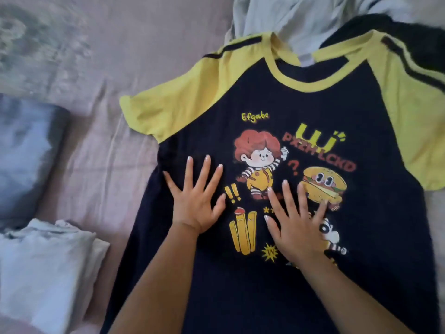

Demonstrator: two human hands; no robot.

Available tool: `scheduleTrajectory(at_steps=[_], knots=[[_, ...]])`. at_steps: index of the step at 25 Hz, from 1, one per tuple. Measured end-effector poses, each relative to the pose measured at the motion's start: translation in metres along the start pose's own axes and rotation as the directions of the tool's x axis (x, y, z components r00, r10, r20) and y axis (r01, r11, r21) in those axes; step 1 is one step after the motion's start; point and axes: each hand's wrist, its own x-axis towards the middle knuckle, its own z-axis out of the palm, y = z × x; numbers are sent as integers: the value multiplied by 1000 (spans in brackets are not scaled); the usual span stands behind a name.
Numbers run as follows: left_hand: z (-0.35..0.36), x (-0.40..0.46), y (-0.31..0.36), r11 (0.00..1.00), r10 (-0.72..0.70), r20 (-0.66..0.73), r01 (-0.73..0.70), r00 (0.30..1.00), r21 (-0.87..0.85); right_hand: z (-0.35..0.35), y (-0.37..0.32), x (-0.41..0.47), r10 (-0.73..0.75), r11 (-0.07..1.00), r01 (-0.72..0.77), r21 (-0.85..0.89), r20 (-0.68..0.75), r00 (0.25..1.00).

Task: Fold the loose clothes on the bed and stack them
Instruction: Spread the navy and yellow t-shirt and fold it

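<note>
Spread flat, front side up, nearest the lens: navy cotton-knit T-shirt with yellow raglan sleeves, yellow ribbed collar and black shoulder stripes (277, 273); fabric smooth, few creases. Printed across chest: red-haired cartoon child, burger with eyes, fries, yellow and red lettering, slightly cracked look. Covers right half of pale pink bed sheet (115, 63), which shows soft wrinkles.

Lying partly under collar and right shoulder at upper edge: crumpled light grey garment (277, 18) and dark black garment (356, 30), both unfolded.

Stacked at lower left on sheet, apart from shirt: folded white clothes (43, 268), squared edges, matte weave. Just behind that stack: blue-grey mottled folded fabric (26, 160), blurred, texture unclear.

Pressed palm-down on shirt left of print: left hand (195, 201), fingers straight and fanned wide, nothing gripped. Pressed palm-down over lower print, fingertips near burger: right hand (296, 225), fingers straight and spread, nothing gripped. Hands near each other, not touching. Both forearms bare, entering from bottom edge.
</note>
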Motion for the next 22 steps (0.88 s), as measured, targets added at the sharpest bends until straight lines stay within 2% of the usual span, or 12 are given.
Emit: scheduleTrajectory(at_steps=[2, 3, 5, 8, 10, 12, 14, 16, 17, 19, 20, 22], knots=[[-2, 4, 1, 999, 9, 1, -9, 1000, -44, -18, -17, 16, -73, 992, 74, 98, -9, 997], [-2, 5, 2, 998, 15, -13, -16, 1000, -60, -31, -30, 34, -139, 979, 147, 140, -63, 988], [0, 3, 1, 996, 30, -29, -32, 999, -89, -59, -64, 90, -293, 922, 334, 195, -210, 933], [5, 2, 1, 994, 13, -66, -20, 998, -103, -107, -129, 187, -381, 866, 461, 192, -343, 859], [7, 3, 1, 993, 4, -78, -13, 997, -115, -136, -172, 238, -467, 843, 507, 179, -224, 855], [8, 0, 4, 991, 17, -95, -30, 995, -128, -155, -206, 274, -548, 820, 537, 198, 2, 836], [9, 0, 2, 990, 15, -115, -30, 993, -134, -175, -241, 298, -558, 829, 522, 202, 229, 797], [11, 0, 2, 987, 14, -125, -34, 992, -156, -188, -260, 306, -531, 838, 539, 79, 341, 776], [11, -1, 3, 986, 18, -121, -38, 993, -163, -189, -263, 304, -535, 827, 562, 28, 348, 770], [13, 0, 4, 987, 16, -126, -36, 992, -157, -183, -249, 288, -610, 787, 615, 57, 225, 760], [12, 1, 4, 985, 14, -116, -33, 993, -169, -177, -234, 274, -666, 746, 660, 93, 78, 742], [0, 4, 1, 983, -5, -81, -10, 997, -182, -166, -195, 243, -726, 643, 761, 79, -254, 639]])
